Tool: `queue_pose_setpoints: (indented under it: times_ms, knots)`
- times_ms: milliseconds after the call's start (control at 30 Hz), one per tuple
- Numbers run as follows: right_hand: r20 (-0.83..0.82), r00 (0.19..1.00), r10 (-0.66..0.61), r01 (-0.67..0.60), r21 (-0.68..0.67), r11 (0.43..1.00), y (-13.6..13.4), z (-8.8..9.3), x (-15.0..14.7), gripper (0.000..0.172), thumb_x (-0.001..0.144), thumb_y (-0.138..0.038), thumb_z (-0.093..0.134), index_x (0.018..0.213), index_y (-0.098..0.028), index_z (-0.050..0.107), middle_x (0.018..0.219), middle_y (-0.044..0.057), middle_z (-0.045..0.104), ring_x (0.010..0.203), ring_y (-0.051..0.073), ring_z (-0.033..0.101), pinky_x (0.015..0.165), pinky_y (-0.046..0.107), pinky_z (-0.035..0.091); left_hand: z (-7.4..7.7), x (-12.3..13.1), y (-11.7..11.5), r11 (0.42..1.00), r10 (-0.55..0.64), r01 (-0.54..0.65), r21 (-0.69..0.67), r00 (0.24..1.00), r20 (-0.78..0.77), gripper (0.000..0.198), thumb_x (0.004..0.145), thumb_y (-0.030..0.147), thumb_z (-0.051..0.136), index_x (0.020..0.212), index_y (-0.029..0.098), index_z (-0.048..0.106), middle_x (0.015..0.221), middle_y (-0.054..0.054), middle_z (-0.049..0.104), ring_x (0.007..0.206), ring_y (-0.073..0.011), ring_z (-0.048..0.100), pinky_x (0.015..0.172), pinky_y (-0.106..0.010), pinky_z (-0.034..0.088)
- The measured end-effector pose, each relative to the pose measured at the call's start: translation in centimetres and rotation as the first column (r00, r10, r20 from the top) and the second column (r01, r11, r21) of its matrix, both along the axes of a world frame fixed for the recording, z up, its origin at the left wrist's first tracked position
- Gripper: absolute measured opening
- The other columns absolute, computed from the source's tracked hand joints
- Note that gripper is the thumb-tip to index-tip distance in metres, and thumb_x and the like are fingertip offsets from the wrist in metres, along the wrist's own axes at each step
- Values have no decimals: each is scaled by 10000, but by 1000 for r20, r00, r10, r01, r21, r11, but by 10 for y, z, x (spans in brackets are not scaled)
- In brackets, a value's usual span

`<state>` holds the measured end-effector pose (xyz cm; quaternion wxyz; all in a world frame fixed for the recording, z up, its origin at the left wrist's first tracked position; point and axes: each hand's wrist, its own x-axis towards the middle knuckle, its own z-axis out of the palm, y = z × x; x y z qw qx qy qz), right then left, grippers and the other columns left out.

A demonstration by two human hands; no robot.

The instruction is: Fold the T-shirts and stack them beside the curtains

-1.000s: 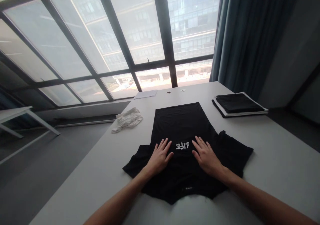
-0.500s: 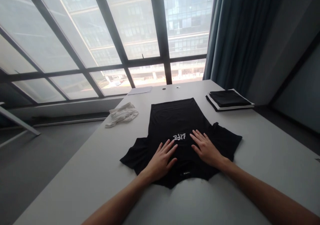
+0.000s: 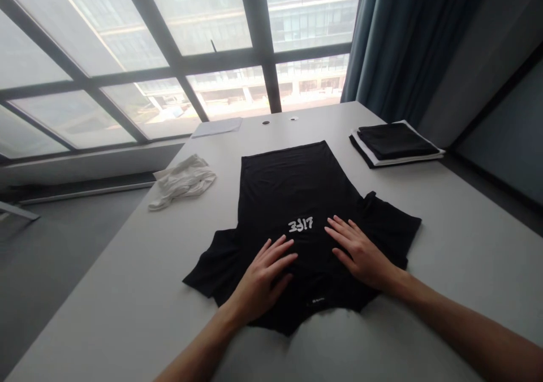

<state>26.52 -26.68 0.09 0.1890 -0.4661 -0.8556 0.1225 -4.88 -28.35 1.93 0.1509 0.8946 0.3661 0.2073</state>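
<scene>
A black T-shirt [image 3: 288, 184] lies spread on the white table, its neck toward me and its hem toward the window. White lettering on its chest appears upside down from here. My left hand [image 3: 265, 277] rests flat on the shirt, left of the lettering, with fingers stretched out. On the other side of the lettering, my right hand [image 3: 358, 252] lies on the cloth with its fingers spread. Neither hand grips anything. Both short sleeves stick out sideways, and a small label shows near the collar.
A crumpled white cloth [image 3: 183, 181] lies by the table's left edge. Folded black and white garments [image 3: 396, 141] are stacked at the right. Paper [image 3: 217, 127] and two small round discs sit at the far end of the white table [image 3: 127, 291], before the window and a blue curtain [image 3: 382, 48].
The view has tilted down and come closer, so the table fills more of it. Both hands stay on the shirt in nearly the same places, flanking the lettering.
</scene>
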Motion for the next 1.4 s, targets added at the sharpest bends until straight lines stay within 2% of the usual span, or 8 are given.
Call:
queue_pose_setpoints:
  times_ms: [133, 233, 467, 667, 767, 1033, 1133, 1400]
  knots:
    - [-20, 998, 58, -58, -15, 998, -2, 0, 0, 582, 1002, -243, 454, 1571, -273, 341, 1637, 51, 317, 1526, 258, 228, 1236, 541, 213, 7, 4, -8, 968, -247, 245, -58, 969, -22, 167, 965, 305, 641, 1094, 280, 742, 1417, -37, 603, 1419, -250, 445, 1232, -474, 288]
    - [-10, 999, 42, -42, -31, 999, 0, -2, 0, 586, 1003, -248, 453, 1575, -287, 332, 1640, 48, 309, 1526, 271, 224, 1232, 558, 212, 12, 8, -11, 930, -359, 347, -121, 929, -95, 267, 914, 345, 715, 1181, 327, 729, 1459, -19, 567, 1448, -270, 400, 1241, -488, 258]
    - [69, 997, 22, -19, -44, 999, 1, -1, 4, 558, 1009, -290, 465, 1559, -263, 373, 1661, 72, 240, 1542, 284, 155, 1229, 574, 190, 18, 11, -13, 885, -459, 439, -158, 878, -132, 356, 900, 403, 725, 1254, 385, 698, 1577, 8, 432, 1509, -315, 280, 1244, -565, 177]
    - [22, 978, 208, -204, -115, 972, -10, 15, -1, 680, 955, -374, 605, 1573, -318, 328, 1675, 50, 192, 1545, 297, 123, 1238, 577, 103, 19, 14, -14, 915, -398, 384, -126, 910, -118, 480, 999, 377, 576, 1473, 318, 518, 1554, -45, 466, 1510, -289, 272, 1246, -538, 168]
    - [27, 958, 287, -278, -176, 944, -14, 19, 1, 818, 878, -418, 711, 1579, -340, 297, 1678, 57, 170, 1546, 315, 95, 1230, 595, 40, 18, 15, -15, 902, -428, 409, -140, 891, -149, 459, 981, 424, 604, 1433, 356, 558, 1594, -32, 401, 1515, -301, 250, 1239, -558, 157]
    - [-9, 956, 293, -289, -194, 937, -10, 19, 5, 973, 758, -464, 816, 1576, -363, 299, 1683, 58, 158, 1543, 348, 86, 1217, 619, 29, 22, 14, -18, 890, -451, 436, -130, 884, -120, 397, 970, 443, 619, 1362, 379, 625, 1590, -16, 409, 1507, -294, 273, 1245, -539, 156]
    - [-10, 955, 296, -293, -181, 939, -8, 19, 5, 902, 810, -491, 766, 1575, -350, 310, 1680, 65, 178, 1545, 337, 96, 1219, 617, 48, 21, 11, -18, 894, -444, 433, -119, 891, -95, 392, 984, 432, 598, 1367, 355, 627, 1579, -29, 429, 1501, -287, 295, 1247, -520, 178]
    - [-7, 980, 201, -201, -41, 979, -1, 15, 4, 595, 970, -382, 580, 1533, -284, 413, 1652, 73, 281, 1542, 283, 159, 1224, 594, 139, 9, -1, -9, 958, -287, 287, -26, 958, -19, 359, 1041, 329, 489, 1371, 283, 623, 1488, -64, 545, 1449, -257, 411, 1239, -497, 250]
